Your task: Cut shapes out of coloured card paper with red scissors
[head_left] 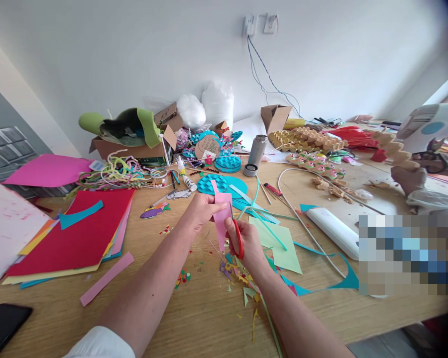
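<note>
the left hand (203, 213) pinches the pink paper (220, 223) between thumb and fingers, and the right hand (249, 243) is closed around the red-handled scissors (239, 241). the paper is held above the table (145, 308), between both hands, with the blades at its right side. i think the cut could go crooked, because such thin paper bends easily. the left thumb is near the blades, so a careless closing could nick it. a small offcut might get lost among the scraps (242, 279) below.
</note>
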Demonstrator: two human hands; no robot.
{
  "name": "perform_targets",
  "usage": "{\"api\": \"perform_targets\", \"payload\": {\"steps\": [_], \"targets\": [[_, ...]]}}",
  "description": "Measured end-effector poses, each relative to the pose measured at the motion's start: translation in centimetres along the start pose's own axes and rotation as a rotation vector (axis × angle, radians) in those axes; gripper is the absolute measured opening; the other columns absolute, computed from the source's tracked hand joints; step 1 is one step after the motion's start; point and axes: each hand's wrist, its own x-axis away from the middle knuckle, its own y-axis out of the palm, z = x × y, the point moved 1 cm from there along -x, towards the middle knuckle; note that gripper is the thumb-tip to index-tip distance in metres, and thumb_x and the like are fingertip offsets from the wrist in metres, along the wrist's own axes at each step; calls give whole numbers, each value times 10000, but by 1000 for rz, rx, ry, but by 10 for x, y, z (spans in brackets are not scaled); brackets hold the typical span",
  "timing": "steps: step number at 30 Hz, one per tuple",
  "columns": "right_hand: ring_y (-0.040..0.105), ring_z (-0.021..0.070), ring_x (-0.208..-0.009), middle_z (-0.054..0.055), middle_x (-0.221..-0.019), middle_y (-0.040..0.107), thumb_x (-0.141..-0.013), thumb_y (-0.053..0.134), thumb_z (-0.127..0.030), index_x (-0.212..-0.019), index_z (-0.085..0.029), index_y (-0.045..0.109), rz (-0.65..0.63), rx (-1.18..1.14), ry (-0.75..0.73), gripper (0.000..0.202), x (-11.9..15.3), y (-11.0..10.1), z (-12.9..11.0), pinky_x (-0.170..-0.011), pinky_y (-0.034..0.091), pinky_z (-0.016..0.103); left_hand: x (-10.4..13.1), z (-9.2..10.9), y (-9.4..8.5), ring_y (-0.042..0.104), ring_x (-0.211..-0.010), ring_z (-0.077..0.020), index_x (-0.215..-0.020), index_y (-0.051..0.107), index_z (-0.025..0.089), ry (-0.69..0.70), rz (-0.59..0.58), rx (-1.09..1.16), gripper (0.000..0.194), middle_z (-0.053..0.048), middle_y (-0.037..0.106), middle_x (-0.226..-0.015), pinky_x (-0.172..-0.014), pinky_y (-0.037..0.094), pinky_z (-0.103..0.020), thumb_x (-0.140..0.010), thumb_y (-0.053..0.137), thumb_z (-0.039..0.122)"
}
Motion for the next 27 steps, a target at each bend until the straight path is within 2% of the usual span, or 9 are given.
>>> {"api": "perform_targets", "payload": {"steps": [17, 24, 27], "targets": [[439, 103, -290, -32, -357, 460, -732, 565, -683, -545, -207, 465, 4, 19, -9, 521, 1, -1, -4, -300, 317, 195, 2, 1, 2, 533, -474, -112, -595, 690, 115, -46, -13, 8, 94, -8, 611, -523, -516, 465, -244, -586, 742, 193], [404, 90, -264, -43, -332, 430, -735, 582, -664, -547, -198, 481, 14, -17, 9, 513, 0, 0, -2, -283, 280, 184, 0, -2, 2, 522, -452, -103, -585, 679, 109, -53, -18, 15, 109, -7, 602, -504, -494, 455, -234, -592, 748, 193], [393, 81, -264, -47, -343, 429, -734, 600, -642, -548, -193, 481, 12, -29, 1, 501, 0, 0, -2, -283, 264, 177, 0, -2, 1, 538, -463, -105, -636, 694, 107, -54, -32, 20, 154, -12, 620, -530, -506, 462, -236, -591, 769, 234]]}}
